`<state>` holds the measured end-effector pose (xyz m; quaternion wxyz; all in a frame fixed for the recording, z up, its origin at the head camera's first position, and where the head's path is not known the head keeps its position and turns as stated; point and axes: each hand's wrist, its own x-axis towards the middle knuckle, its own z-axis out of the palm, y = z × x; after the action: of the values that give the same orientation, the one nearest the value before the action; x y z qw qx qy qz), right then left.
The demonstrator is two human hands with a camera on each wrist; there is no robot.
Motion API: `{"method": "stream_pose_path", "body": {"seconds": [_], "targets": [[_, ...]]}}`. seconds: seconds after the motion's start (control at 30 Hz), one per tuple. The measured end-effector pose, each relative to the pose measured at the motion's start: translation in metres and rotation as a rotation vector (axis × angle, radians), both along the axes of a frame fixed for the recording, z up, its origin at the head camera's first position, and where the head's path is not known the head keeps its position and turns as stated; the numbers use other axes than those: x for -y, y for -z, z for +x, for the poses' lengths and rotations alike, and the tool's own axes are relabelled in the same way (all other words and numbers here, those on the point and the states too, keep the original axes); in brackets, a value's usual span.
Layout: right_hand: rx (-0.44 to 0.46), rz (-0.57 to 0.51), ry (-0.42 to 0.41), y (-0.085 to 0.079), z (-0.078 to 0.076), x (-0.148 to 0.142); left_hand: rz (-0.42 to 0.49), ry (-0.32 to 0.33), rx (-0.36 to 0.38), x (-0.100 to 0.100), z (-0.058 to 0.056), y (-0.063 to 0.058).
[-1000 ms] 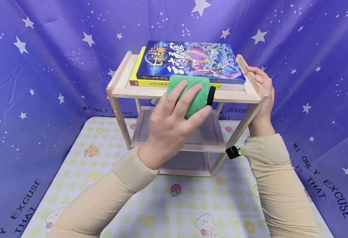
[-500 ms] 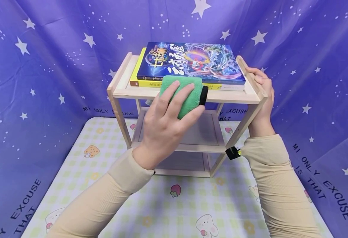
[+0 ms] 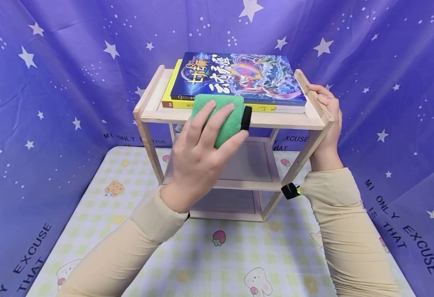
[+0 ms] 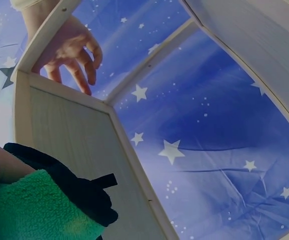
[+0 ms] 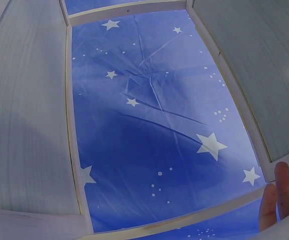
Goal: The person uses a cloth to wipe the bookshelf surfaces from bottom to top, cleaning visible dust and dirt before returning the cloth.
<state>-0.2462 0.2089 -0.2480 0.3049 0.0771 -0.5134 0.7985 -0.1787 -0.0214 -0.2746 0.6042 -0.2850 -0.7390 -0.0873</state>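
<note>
My left hand [image 3: 198,159] holds a green plush cleaning mitt [image 3: 233,125] with a black cuff against the front edge of the top tier of a small wooden shelf [image 3: 291,120]. In the left wrist view the fuzzy green mitt [image 4: 39,210] and its black cuff [image 4: 89,195] lie beneath the shelf's top panel. My right hand [image 3: 327,123] grips the shelf's right side rail, its fingers at the rail's outer side. A blue illustrated book [image 3: 246,78] lies on a yellow book [image 3: 267,108] on the top tier, just behind the mitt.
Two lower tiers with grey panels, the middle one [image 3: 252,165] and the bottom one [image 3: 232,202], sit under the top. The shelf stands on a checked tablecloth [image 3: 128,247] with cartoon prints. Purple star-patterned curtains [image 3: 53,103] hang around the table.
My left hand has slid leftward along the shelf's front edge with the mitt. My right hand, the books and the shelf look still.
</note>
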Motion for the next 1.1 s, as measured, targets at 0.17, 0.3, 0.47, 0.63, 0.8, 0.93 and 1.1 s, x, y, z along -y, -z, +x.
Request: {"method": "stream_pose_path", "body": {"seconds": [0.17, 0.3, 0.47, 0.63, 0.8, 0.93, 1.1], "targets": [[0.001, 0.023, 0.007, 0.000, 0.000, 0.000, -0.003, 0.005, 0.027, 0.005, 0.002, -0.001], [-0.024, 0.026, 0.002, 0.002, 0.000, 0.000, 0.006, 0.008, 0.027, 0.007, 0.002, -0.001], [-0.045, 0.030, -0.002, 0.004, -0.001, -0.001, 0.019, 0.002, 0.011, 0.009, 0.002, -0.001], [-0.039, 0.047, -0.002, 0.003, -0.001, -0.001, 0.025, -0.013, -0.011, 0.011, 0.000, -0.001], [-0.041, 0.065, 0.009, 0.004, -0.001, 0.000, 0.034, -0.031, -0.015, 0.014, 0.001, -0.002], [-0.042, 0.049, 0.006, 0.004, -0.001, -0.001, 0.036, -0.046, -0.005, 0.017, 0.002, -0.003], [-0.033, 0.012, -0.010, 0.003, 0.000, 0.000, 0.041, -0.057, 0.001, 0.020, 0.003, -0.002]]}}
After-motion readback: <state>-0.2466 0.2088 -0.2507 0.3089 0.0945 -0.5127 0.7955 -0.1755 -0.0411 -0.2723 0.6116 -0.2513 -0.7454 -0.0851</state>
